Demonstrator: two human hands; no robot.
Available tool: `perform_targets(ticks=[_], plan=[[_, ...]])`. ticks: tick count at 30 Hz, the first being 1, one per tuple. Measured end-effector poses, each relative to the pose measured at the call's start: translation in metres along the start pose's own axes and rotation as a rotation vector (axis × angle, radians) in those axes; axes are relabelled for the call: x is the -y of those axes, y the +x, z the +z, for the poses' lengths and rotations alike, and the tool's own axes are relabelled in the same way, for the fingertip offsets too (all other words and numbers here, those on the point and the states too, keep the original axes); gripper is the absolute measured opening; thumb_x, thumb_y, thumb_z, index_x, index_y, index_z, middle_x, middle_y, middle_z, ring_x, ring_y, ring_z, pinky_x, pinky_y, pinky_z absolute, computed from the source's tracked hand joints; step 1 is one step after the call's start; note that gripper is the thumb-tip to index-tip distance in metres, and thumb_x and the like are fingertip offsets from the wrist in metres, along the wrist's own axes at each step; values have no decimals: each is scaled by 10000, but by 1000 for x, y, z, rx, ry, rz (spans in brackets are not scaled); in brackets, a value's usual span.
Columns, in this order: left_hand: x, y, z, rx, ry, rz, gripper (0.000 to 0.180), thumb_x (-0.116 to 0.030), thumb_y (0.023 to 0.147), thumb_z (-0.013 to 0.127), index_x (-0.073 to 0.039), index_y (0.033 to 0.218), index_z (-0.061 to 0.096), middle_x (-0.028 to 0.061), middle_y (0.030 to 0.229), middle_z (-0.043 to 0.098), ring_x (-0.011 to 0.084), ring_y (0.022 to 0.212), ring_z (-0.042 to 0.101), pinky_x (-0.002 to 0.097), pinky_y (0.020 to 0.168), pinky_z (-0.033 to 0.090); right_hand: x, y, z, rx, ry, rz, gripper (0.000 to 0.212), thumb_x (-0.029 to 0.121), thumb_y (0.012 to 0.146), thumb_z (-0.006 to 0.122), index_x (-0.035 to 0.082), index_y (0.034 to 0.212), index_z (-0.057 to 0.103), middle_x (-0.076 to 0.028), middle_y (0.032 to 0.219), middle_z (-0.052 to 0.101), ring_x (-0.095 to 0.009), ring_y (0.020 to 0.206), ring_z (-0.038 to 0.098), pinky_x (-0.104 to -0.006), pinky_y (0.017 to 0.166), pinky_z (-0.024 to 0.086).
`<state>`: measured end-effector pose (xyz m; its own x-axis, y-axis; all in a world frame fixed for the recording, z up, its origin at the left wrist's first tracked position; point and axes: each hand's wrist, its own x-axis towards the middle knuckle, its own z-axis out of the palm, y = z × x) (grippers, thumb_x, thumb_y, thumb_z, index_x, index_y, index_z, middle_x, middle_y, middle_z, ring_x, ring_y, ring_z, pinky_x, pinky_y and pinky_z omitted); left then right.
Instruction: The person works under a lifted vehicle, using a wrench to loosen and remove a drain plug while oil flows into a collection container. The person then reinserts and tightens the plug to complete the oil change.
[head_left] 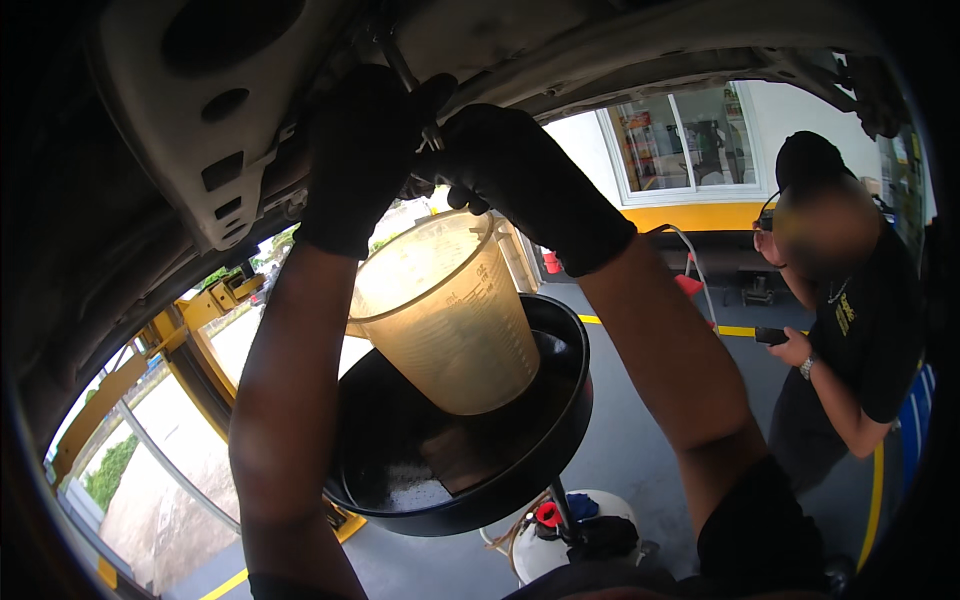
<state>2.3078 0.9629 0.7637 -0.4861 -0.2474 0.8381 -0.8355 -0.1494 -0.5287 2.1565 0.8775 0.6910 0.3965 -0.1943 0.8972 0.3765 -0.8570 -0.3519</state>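
Both my hands, in black gloves, are raised to the underside of a vehicle (195,130). A thin metal shaft (397,62) slants down from the underbody between them. My left hand (360,160) is closed around this shaft, its thumb sticking out to the right. The fingers of my right hand (525,175) are curled in at the shaft's lower end; what lies inside them is partly hidden. Just below the hands, a translucent yellowish measuring jug (460,330) stands tilted in a round black drain pan (480,515). Dark liquid wets the pan's bottom.
Under the pan, a pole rises from a white tank (545,560) with a red cap. A person (840,310) in black stands at the right, holding a dark handheld device (771,336). A yellow lift post (195,350) stands at the left. A window (685,140) is behind.
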Motion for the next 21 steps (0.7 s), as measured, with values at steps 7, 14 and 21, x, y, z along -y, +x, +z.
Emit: perform_targets(ticks=[7,14,21], plan=[[43,-29,-80,114,-817,-226,299,-283,1041,597,-77,1212,729,49,1008,727,146,910,692,300,770,540,30,-1,44,159,502,5,258,175,958,703,-32,1111,680,-116,926,699,-187,817,700,-291,684,566],[74,-42,-103,221,-1027,-206,341,-278,1070,524,-98,1303,696,66,1096,740,176,1025,702,298,835,547,61,5,80,150,648,160,224,168,974,665,-41,1052,685,-112,917,698,-176,721,683,-278,642,539],[64,-51,-108,127,-508,-281,284,-259,1003,671,-47,1176,746,28,969,731,108,815,671,264,748,519,74,1,95,106,226,92,293,233,982,658,-36,1094,691,-131,962,716,-172,774,718,-284,638,536]])
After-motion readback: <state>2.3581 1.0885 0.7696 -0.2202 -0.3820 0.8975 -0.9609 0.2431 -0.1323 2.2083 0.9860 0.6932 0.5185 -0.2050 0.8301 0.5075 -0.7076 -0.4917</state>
